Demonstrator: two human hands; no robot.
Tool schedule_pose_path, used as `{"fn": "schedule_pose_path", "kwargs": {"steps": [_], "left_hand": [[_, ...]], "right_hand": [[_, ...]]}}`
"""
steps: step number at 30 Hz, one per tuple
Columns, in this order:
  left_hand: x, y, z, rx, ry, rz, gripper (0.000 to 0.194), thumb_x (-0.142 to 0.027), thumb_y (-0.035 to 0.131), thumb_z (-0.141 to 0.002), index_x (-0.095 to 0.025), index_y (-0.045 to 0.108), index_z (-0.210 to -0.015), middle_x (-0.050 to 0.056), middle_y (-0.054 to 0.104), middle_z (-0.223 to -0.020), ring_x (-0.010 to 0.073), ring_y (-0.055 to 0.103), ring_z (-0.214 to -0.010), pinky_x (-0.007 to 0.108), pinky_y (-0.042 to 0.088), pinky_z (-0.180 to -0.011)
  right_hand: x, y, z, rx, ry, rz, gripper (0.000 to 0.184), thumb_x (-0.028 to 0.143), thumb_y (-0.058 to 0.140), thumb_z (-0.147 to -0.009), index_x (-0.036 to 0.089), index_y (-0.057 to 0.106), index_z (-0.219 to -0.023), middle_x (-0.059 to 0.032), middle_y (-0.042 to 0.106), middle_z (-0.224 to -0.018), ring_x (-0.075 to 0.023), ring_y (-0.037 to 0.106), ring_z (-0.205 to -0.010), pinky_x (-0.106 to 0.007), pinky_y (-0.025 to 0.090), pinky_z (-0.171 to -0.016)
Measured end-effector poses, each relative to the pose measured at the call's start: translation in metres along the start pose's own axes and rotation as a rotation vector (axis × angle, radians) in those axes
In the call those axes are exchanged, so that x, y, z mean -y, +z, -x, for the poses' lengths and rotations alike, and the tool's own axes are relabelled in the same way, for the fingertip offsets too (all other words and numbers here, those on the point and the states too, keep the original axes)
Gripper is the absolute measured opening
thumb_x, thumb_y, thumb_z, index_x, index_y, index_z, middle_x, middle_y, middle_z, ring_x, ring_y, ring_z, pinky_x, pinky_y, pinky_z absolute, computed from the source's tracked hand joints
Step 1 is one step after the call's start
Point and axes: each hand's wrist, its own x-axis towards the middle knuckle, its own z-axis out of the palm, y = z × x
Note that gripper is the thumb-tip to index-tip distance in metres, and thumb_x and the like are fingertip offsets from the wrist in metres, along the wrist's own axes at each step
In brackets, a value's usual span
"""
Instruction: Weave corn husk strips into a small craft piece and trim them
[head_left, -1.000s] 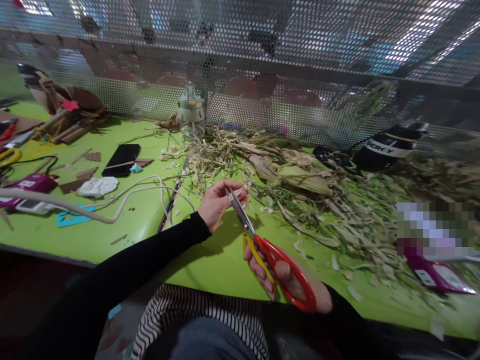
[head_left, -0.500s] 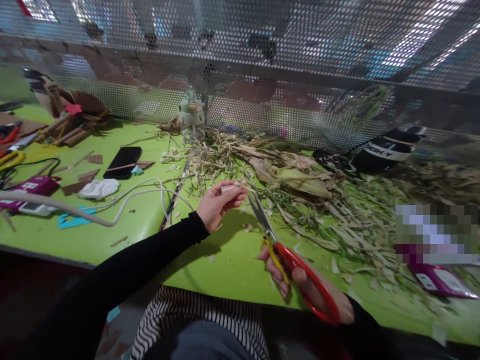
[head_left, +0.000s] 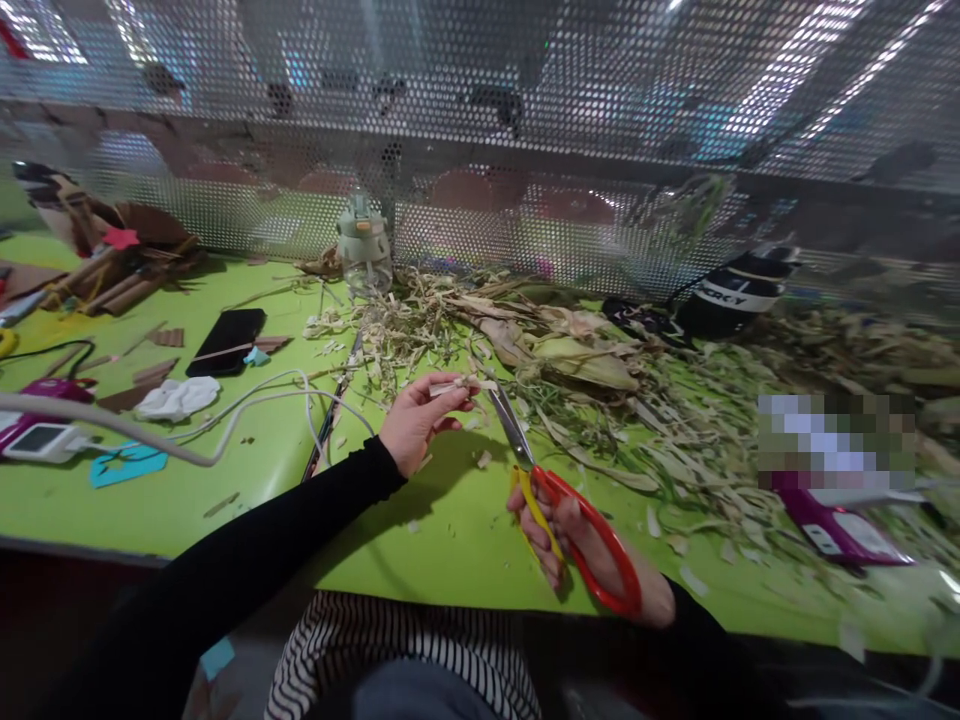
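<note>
While my left hand (head_left: 415, 424) pinches a pale husk strip (head_left: 482, 385) near the scissors' (head_left: 523, 456) tips, my right hand (head_left: 576, 525) grips their handles; beyond them rightward, a black bottle (head_left: 724, 305) shows "RCY".

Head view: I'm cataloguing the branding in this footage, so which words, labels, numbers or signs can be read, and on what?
"ERCY", on the white band of the black bottle; any letter before it is unclear.
Too blurred or small to read: the marks on the purple object at left and the purple object at right.
Pixelated, unreadable: the patch above the latter.
</note>
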Motion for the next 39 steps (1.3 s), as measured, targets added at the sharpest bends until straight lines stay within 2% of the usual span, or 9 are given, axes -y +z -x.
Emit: {"fn": "schedule_pose_path", "kwargs": {"steps": [12,18,22,25,29,36,39], "left_hand": [[0.004,0.001,0.001,0.011,-0.003,-0.055,0.037,-0.029,0.084,-0.055,-0.015,0.063,-0.082,0.004,0.073,-0.082,0.0115,0.066,-0.068,0.017,0.044,-0.053],[0.007,-0.001,0.001,0.033,-0.014,-0.073,0.034,-0.029,0.082,-0.058,-0.015,0.064,-0.083,0.004,0.074,-0.083,0.0115,0.067,-0.07,0.016,0.045,-0.053],[0.007,-0.002,0.0,0.024,-0.049,-0.048,0.027,-0.021,0.079,-0.064,-0.014,0.063,-0.084,0.004,0.074,-0.085,0.0104,0.067,-0.068,0.015,0.047,-0.052],[0.004,0.0,-0.001,-0.021,-0.096,0.004,0.017,-0.009,0.071,-0.071,-0.012,0.061,-0.085,0.005,0.073,-0.082,0.0095,0.068,-0.067,0.015,0.05,-0.054],[-0.002,0.004,-0.001,-0.076,-0.135,0.054,0.015,0.0,0.061,-0.076,-0.01,0.06,-0.087,0.007,0.073,-0.082,0.0087,0.068,-0.068,0.015,0.054,-0.061],[-0.008,0.004,-0.001,-0.065,-0.16,0.068,0.02,0.004,0.054,-0.076,-0.007,0.065,-0.089,0.01,0.073,-0.088,0.0109,0.07,-0.077,0.015,0.055,-0.069],[-0.007,0.003,0.0,0.003,-0.158,0.06,0.019,0.001,0.059,-0.076,-0.008,0.066,-0.092,0.009,0.073,-0.089,0.01,0.069,-0.076,0.015,0.055,-0.07]], "right_hand": [[0.0,-0.001,-0.004,-0.048,0.009,0.005,0.067,0.079,0.058,-0.06,0.019,0.051,-0.088,0.0077,0.043,-0.057,-0.0043,0.039,-0.038,-0.018,0.041,-0.033],[0.002,-0.001,-0.004,-0.073,0.029,0.002,0.07,0.082,0.058,-0.056,0.019,0.051,-0.084,0.0082,0.044,-0.054,-0.0038,0.039,-0.035,-0.018,0.04,-0.031],[0.005,-0.003,-0.003,-0.106,0.079,0.035,0.062,0.078,0.058,-0.063,0.019,0.053,-0.082,0.0084,0.042,-0.051,-0.0036,0.035,-0.033,-0.016,0.036,-0.029],[0.007,-0.007,-0.004,-0.158,0.089,0.058,0.061,0.076,0.059,-0.062,0.019,0.053,-0.083,0.0091,0.04,-0.048,-0.0039,0.032,-0.032,-0.016,0.034,-0.027],[0.006,-0.013,-0.009,-0.258,0.044,0.158,0.066,0.079,0.06,-0.057,0.02,0.052,-0.086,0.0097,0.04,-0.05,-0.0043,0.035,-0.034,-0.017,0.037,-0.029],[0.003,-0.019,-0.013,-0.333,0.05,0.283,0.059,0.076,0.053,-0.067,0.02,0.048,-0.088,0.0093,0.038,-0.055,-0.0059,0.037,-0.036,-0.02,0.039,-0.033],[0.01,-0.021,-0.013,-0.365,0.054,0.547,0.048,0.068,0.052,-0.073,0.022,0.048,-0.084,0.0077,0.04,-0.054,-0.0096,0.043,-0.039,-0.024,0.041,-0.038]]}}
